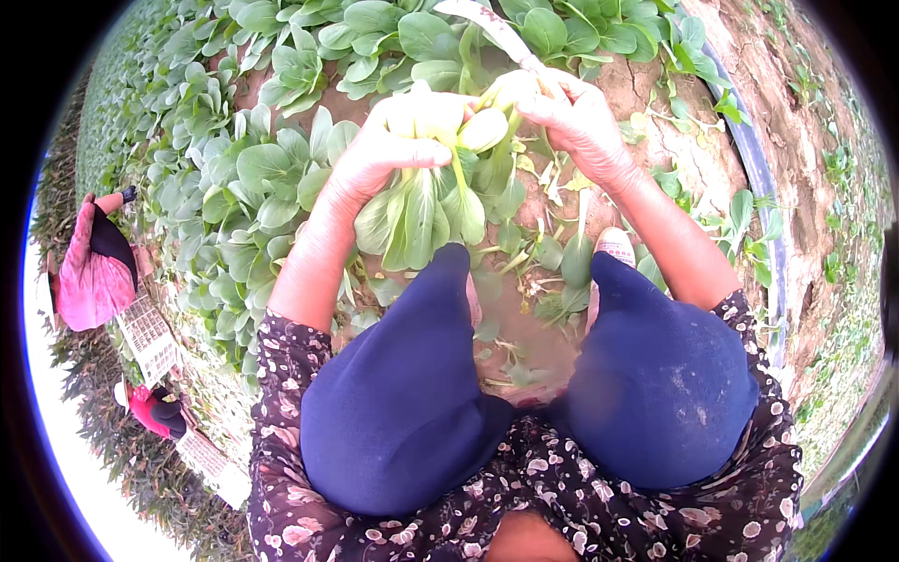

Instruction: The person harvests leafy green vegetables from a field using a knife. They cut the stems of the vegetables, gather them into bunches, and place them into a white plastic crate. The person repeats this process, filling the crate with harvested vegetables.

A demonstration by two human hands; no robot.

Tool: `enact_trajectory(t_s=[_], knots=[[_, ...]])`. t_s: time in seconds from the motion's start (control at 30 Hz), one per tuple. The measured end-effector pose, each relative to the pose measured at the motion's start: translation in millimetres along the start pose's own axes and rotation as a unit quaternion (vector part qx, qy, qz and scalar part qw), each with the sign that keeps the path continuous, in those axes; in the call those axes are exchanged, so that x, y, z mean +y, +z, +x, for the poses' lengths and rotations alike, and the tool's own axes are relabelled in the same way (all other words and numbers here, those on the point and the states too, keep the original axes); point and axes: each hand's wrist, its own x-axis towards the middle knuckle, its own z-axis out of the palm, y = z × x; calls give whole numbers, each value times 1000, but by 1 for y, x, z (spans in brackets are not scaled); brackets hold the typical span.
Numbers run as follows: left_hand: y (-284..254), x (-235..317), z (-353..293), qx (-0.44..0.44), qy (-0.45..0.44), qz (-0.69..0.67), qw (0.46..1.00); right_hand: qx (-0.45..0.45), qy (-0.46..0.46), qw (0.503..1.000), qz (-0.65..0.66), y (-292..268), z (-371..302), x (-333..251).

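My left hand (370, 155) is closed round a head of bok choy (412, 220), its pale stalks up and green leaves hanging down toward my knee. In my right hand (590, 131) is a knife (492, 30), its light blade pointing up and to the left over the plants. Fingers of that same hand are at the pale stalks beside the head; whether they pinch one is hard to tell in the glare. Between the two hands, one pale stalk (484, 129) bends away from the head. Uncut bok choy plants (272, 169) grow just left of my hands.
Loose leaves and yellowed trimmings (552, 215) lie on the soil between my shoes (615, 244). A dark hose (749, 155) runs along the right. Far left, two people (94, 276) work near light-coloured crates (150, 337). My bent knees (403, 375) fill the near middle.
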Motion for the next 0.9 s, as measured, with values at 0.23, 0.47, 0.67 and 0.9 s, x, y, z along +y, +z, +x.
enact_trajectory(t_s=[0.23,0.47,0.67,0.9], knots=[[-12,46,-70,79,170,-132,973,-82,-44,983,-159,57,3,-99],[-3,57,-133,82,199,-263,941,-165,-126,945,-254,183,-27,-130],[-4,50,-190,124,210,-349,905,-216,-216,907,-289,241,-23,-124],[-11,41,-269,165,226,-302,911,-299,19,949,-99,250,-49,-126]])
